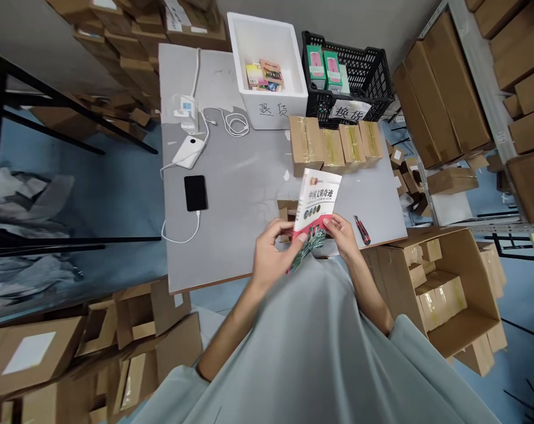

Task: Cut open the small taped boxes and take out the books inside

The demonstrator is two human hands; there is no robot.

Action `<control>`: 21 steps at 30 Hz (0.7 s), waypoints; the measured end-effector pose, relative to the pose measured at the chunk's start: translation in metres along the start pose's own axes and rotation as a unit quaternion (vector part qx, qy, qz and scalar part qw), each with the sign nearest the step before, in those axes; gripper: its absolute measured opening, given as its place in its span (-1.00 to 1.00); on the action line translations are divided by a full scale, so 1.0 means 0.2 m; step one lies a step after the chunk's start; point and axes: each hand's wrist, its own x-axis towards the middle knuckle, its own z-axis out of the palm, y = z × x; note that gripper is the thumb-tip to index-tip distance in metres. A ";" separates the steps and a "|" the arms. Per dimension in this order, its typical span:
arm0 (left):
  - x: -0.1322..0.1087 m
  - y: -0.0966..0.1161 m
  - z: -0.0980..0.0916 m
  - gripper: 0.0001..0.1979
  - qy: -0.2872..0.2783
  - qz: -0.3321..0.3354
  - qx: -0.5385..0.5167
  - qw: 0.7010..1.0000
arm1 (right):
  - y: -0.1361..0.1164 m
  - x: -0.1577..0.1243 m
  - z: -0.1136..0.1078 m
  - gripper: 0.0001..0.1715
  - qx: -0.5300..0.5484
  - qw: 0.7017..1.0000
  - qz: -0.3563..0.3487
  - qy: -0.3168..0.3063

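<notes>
A paperback book (pixel 315 200) with a white and red cover and Chinese lettering is held up between both hands, close to my body. My left hand (pixel 273 247) grips its left edge, thumb on the front cover. On the other side, my right hand (pixel 340 232) pinches the right edge near the red part. Behind the book an open cardboard box (pixel 287 207) is partly hidden on the grey table (pixel 235 235). To the right of my right hand lies a red and black utility knife (pixel 362 230).
Taped cardboard boxes (pixel 332 147) line up before a white foam bin (pixel 274 109) holding small packages and a black crate (pixel 350 70) holding green-and-pink boxes. Leftward lie a black phone (pixel 196 193), a white power bank (pixel 188 151) and cables. A large carton (pixel 465 277) stands right of the table.
</notes>
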 end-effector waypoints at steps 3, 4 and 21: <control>-0.04 0.04 0.08 -0.83 -0.044 0.098 0.047 0.993 | 0.01 0.01 0.02 -0.26 0.016 1.000 0.000 -0.008; -0.05 0.04 0.11 -0.82 -0.059 0.124 0.068 0.988 | 0.01 0.02 0.02 -0.27 0.025 1.000 -0.003 -0.017; 0.10 -0.10 0.01 -0.78 0.073 0.004 0.046 0.996 | -0.09 0.07 -0.01 -0.35 0.011 0.999 -0.051 0.000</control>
